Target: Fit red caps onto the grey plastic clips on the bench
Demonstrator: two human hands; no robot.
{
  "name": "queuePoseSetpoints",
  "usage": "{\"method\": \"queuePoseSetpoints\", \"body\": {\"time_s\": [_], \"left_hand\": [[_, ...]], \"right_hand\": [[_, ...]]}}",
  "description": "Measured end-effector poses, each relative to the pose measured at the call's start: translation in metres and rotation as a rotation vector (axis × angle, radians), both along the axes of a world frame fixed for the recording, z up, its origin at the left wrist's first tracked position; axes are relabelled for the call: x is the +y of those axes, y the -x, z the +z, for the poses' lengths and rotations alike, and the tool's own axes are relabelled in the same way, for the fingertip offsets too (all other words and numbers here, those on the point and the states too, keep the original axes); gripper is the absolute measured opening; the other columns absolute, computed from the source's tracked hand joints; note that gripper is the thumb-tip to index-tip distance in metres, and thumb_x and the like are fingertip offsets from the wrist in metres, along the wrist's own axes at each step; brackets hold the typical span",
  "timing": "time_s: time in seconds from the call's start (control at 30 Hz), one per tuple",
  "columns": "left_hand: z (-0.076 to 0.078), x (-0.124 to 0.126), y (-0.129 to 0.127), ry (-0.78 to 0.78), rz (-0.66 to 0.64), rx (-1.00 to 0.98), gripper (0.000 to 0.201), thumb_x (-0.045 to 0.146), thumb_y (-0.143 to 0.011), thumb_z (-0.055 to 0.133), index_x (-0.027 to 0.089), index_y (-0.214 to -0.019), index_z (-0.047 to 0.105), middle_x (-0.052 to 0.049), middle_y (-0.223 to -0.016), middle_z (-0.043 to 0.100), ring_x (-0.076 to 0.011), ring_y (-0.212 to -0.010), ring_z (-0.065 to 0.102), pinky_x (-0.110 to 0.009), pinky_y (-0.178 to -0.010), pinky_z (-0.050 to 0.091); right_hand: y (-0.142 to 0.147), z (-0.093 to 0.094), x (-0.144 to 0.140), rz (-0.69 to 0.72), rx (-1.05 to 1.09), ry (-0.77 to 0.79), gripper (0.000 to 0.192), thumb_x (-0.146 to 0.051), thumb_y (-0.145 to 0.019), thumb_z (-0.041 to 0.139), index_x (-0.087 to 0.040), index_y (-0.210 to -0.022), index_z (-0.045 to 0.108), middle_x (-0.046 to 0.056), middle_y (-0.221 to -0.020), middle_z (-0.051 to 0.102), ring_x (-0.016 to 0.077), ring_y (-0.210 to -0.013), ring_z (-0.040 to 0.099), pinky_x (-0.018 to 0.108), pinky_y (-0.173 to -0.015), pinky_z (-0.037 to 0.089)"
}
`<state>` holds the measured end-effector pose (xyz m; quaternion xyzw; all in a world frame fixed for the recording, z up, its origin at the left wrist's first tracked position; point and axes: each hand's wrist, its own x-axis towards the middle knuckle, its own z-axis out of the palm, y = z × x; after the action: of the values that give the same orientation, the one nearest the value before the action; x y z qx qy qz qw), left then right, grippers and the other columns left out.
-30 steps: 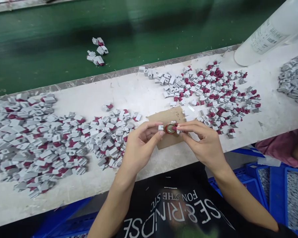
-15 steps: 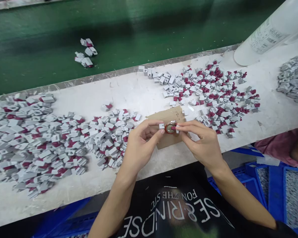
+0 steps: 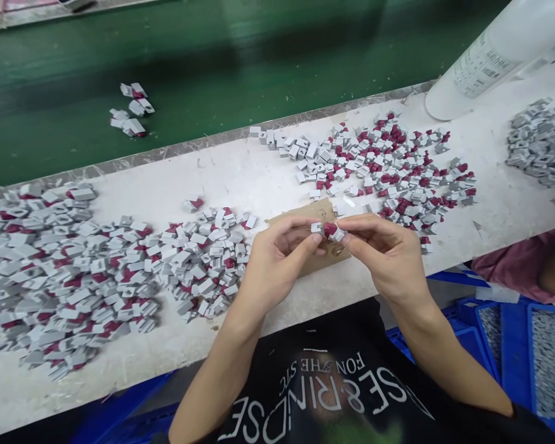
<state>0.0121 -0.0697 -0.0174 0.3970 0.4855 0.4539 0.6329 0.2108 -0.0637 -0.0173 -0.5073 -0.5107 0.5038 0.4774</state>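
Observation:
Between thumb and fingertips, my left hand [image 3: 282, 259] pinches a small light-grey plastic block [image 3: 317, 228] with a notch. My right hand [image 3: 388, 253] pinches a grey piece with a dark red part [image 3: 332, 230], its red end turned toward the grey block. The two pieces are very close; whether they touch I cannot tell. Beneath both hands lies a piece of brown cardboard [image 3: 317, 264]. A small round metal-rimmed object [image 3: 337, 250] rests on it, mostly covered by my right hand.
Grey and dark red pieces lie heaped at left [image 3: 74, 277] and upper right [image 3: 388, 160]. A pile of grey pieces [image 3: 541, 142] sits far right, near a white bottle [image 3: 472, 68]. Several pieces rest on the green surface [image 3: 189, 80]. Blue crates [image 3: 513, 364] stand below; another person's sleeve [image 3: 504, 256] shows at right.
My hands have brought the grey block and the red-ended piece together, lifting the red end away from the round object. The pieces on the green surface have shifted left and slightly down in view.

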Motion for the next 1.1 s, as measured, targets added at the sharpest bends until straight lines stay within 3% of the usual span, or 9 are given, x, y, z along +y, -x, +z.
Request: {"method": "queuePoseSetpoints", "body": {"time_s": [0.37,0.5,0.63,0.73,0.83,0.9,1.0,1.1], "left_hand": [[-0.002,0.000,0.003,-0.058,-0.053,0.037,0.013,0.022,-0.101,0.087,0.021,-0.114,0.086,-0.006,-0.108,0.091,-0.0216,-0.098,0.088,-0.035,-0.095,0.074],[0.002,0.004,0.010,-0.137,-0.143,0.116,0.012,0.020,-0.102,0.085,0.023,-0.113,0.087,-0.007,-0.116,0.089,-0.0230,-0.110,0.086,-0.036,-0.100,0.072],[0.010,0.017,0.019,-0.165,-0.274,0.189,0.013,0.028,-0.105,0.082,0.024,-0.117,0.084,-0.007,-0.114,0.087,-0.0242,-0.107,0.084,-0.038,-0.096,0.071],[0.018,0.036,0.030,-0.199,-0.317,0.471,0.017,0.034,-0.107,0.075,0.024,-0.118,0.082,-0.008,-0.113,0.085,-0.0268,-0.103,0.080,-0.044,-0.094,0.068],[0.019,0.057,0.049,-0.216,-0.240,0.897,0.022,0.037,-0.106,0.066,0.023,-0.115,0.080,-0.013,-0.120,0.083,-0.0350,-0.117,0.073,-0.054,-0.105,0.062],[0.014,0.072,0.063,-0.189,-0.238,1.082,0.022,0.036,-0.103,0.062,0.023,-0.109,0.079,-0.016,-0.118,0.083,-0.0402,-0.124,0.068,-0.060,-0.109,0.058],[0.003,0.089,0.082,-0.125,-0.345,1.202,0.020,0.031,-0.094,0.061,0.025,-0.096,0.079,-0.016,-0.103,0.083,-0.0440,-0.121,0.064,-0.065,-0.109,0.054],[-0.003,0.099,0.090,-0.086,-0.414,1.213,0.015,0.027,-0.086,0.065,0.026,-0.091,0.079,-0.015,-0.095,0.080,-0.0445,-0.115,0.064,-0.063,-0.105,0.055]], "right_hand": [[-0.003,-0.001,0.001,0.092,0.011,-0.001,0.020,-0.018,-0.097,0.091,-0.034,-0.107,0.096,0.003,-0.109,0.091,0.0241,-0.105,0.087,0.040,-0.092,0.075],[-0.007,0.000,0.004,0.177,0.036,0.022,0.018,-0.019,-0.096,0.094,-0.034,-0.107,0.096,0.005,-0.110,0.090,0.0246,-0.107,0.086,0.040,-0.091,0.074],[-0.012,-0.001,0.014,0.267,0.078,0.036,0.014,-0.026,-0.101,0.090,-0.033,-0.112,0.094,0.005,-0.111,0.088,0.0234,-0.096,0.084,0.040,-0.081,0.073],[-0.020,-0.006,0.031,0.226,-0.167,-0.047,0.017,-0.029,-0.105,0.083,-0.032,-0.120,0.091,0.007,-0.119,0.086,0.0258,-0.100,0.082,0.045,-0.087,0.071],[-0.032,-0.014,0.054,0.060,-0.616,-0.213,0.026,-0.025,-0.107,0.071,-0.026,-0.125,0.089,0.012,-0.121,0.083,0.0322,-0.110,0.076,0.052,-0.096,0.065],[-0.038,-0.020,0.069,0.032,-0.838,-0.278,0.029,-0.022,-0.104,0.069,-0.022,-0.127,0.088,0.015,-0.120,0.080,0.0366,-0.114,0.072,0.056,-0.100,0.060],[-0.039,-0.029,0.085,0.086,-1.000,-0.281,0.026,-0.020,-0.097,0.073,-0.021,-0.119,0.087,0.016,-0.117,0.076,0.0397,-0.116,0.067,0.056,-0.098,0.057],[-0.036,-0.033,0.090,0.126,-0.999,-0.225,0.015,-0.015,-0.093,0.074,-0.022,-0.102,0.083,0.015,-0.106,0.076,0.0380,-0.109,0.068,0.051,-0.088,0.056]]}}
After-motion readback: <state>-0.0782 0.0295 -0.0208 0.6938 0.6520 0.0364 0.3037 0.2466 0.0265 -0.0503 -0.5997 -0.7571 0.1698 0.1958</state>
